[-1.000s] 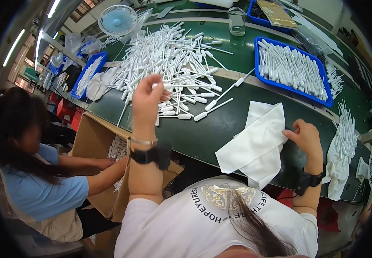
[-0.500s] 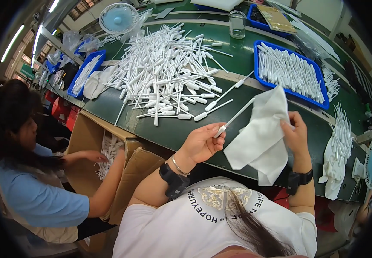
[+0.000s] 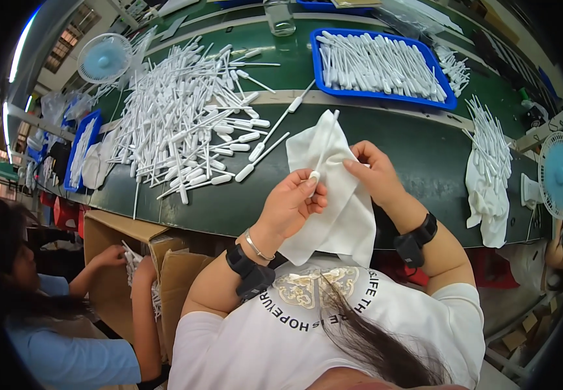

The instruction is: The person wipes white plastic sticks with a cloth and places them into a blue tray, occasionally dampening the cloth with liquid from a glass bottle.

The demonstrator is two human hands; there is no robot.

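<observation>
My left hand (image 3: 296, 203) is closed in a pinch on the bulb of a white plastic dropper pipette (image 3: 325, 144), whose thin stem points up and away from me. Behind and under the stem hangs a white cloth (image 3: 343, 218), gripped along its right side by the thumb and fingers of my right hand (image 3: 379, 174). The stem lies against the cloth's upper part. Left of my hands, a big loose heap of similar pipettes (image 3: 171, 114) covers the green table (image 3: 229, 211). A few single ones lie at the heap's right edge.
A blue tray (image 3: 316, 65) full of lined-up pipettes stands at the back. More pipettes (image 3: 489, 140) lie on a crumpled cloth (image 3: 487, 205) at right, beside a fan (image 3: 558, 175). A glass jar (image 3: 280, 18) stands behind. At lower left a co-worker reaches into a cardboard box (image 3: 180, 276).
My right hand and the cloth have come in toward the pipette, which now rests against the cloth instead of apart from it. The view has shifted to the right. The co-worker's hands have lifted some pipettes.
</observation>
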